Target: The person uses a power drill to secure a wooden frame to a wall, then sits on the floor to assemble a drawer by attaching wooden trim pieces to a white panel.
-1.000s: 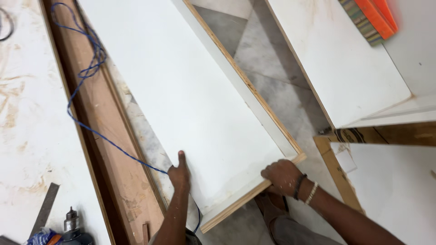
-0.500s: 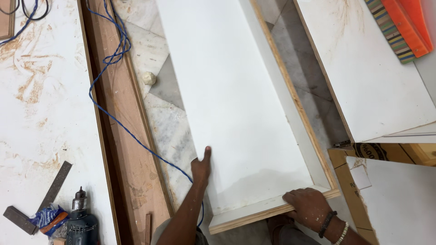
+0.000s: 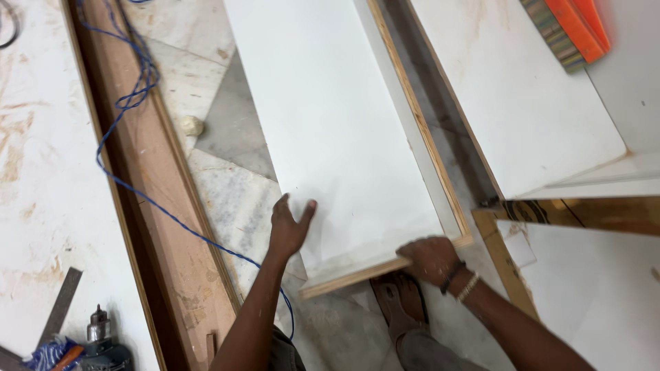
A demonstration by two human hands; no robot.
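A long white laminated board (image 3: 330, 117) with raw plywood edges lies tilted over the marble floor. My left hand (image 3: 289, 223) rests with spread fingers against the board's left edge near its near corner. The near right corner of the board is gripped by my right hand (image 3: 430, 257), fingers curled over the plywood end edge; a dark band and a bead bracelet circle that wrist. My sandalled foot (image 3: 399, 299) stands just under the board's near end.
A blue cable (image 3: 130, 110) snakes along a brown wooden plank (image 3: 168, 227) at the left. A drill (image 3: 103, 343) and a metal square (image 3: 58, 309) lie on the dusty white sheet at lower left. More white panels (image 3: 509, 103) stand at the right, with an orange tool (image 3: 570, 27) on top.
The view has drifted so the board sits further right and up. My left hand has slid up along the left edge and spread its fingers; my right hand stays on the near right corner.
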